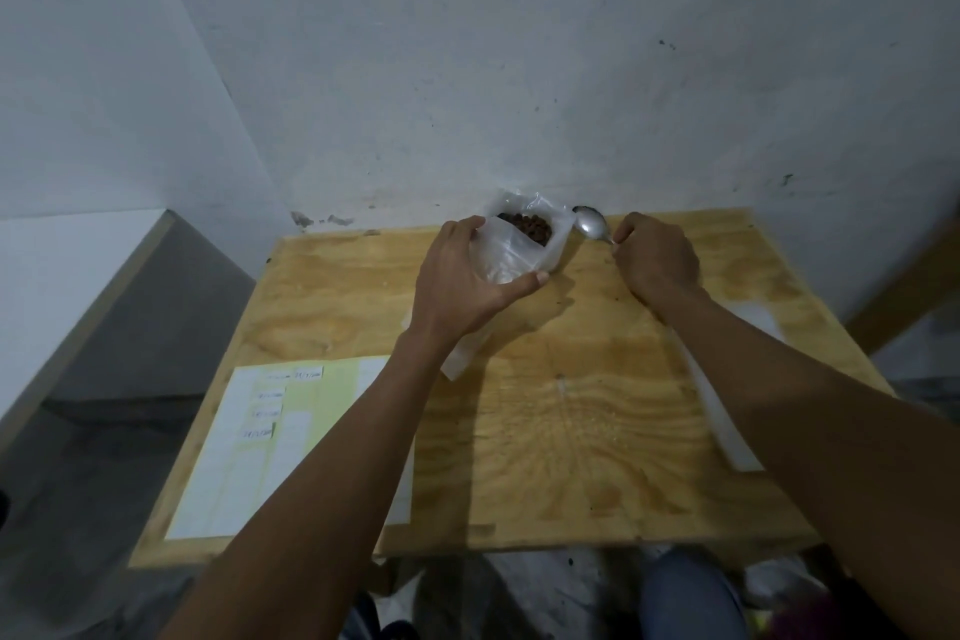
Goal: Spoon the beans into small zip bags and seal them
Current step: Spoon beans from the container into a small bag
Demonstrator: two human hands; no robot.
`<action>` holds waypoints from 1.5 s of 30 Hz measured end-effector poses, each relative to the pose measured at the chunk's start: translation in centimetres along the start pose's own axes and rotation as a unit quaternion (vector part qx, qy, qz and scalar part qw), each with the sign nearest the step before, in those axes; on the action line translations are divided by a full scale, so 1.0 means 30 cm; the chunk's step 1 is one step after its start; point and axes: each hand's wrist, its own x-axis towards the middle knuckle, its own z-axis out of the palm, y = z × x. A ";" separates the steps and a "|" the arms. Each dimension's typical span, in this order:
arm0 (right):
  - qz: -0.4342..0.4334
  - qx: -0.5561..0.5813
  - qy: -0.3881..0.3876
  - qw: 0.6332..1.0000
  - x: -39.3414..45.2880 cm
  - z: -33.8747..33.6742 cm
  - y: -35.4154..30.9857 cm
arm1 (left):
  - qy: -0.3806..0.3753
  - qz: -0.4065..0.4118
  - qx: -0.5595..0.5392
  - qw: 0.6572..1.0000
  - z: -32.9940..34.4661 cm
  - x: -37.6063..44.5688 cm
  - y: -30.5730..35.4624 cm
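Observation:
A clear plastic bag of dark brown beans (530, 229) stands open at the far edge of the plywood table (571, 431), close to the wall. My left hand (467, 276) wraps around the near side of the bag (506, 257), thumb on the right, fingers on the left. A metal spoon (592, 224) is held by its handle in my right hand (654, 260), just right of the bag, with its empty bowl pointing toward the wall. A small flat zip bag (462, 359) lies on the table under my left wrist, mostly hidden.
A sheet of white and pale green labels (270, 442) lies at the table's near left. A white strip (727, 431) lies along the right side under my right forearm. The white wall (519, 68) stands directly behind the table.

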 end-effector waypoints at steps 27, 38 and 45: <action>0.160 0.504 -0.052 0.847 -0.047 -0.182 -0.033 | 0.012 0.005 0.017 1.000 -0.050 -0.017 0.029; 0.070 0.460 0.156 0.871 -0.029 -0.160 -0.108 | 0.018 0.002 0.024 1.000 -0.051 -0.019 -0.014; 0.106 0.523 0.096 0.840 -0.047 -0.110 -0.197 | 0.002 -0.002 0.009 1.000 -0.042 -0.013 -0.011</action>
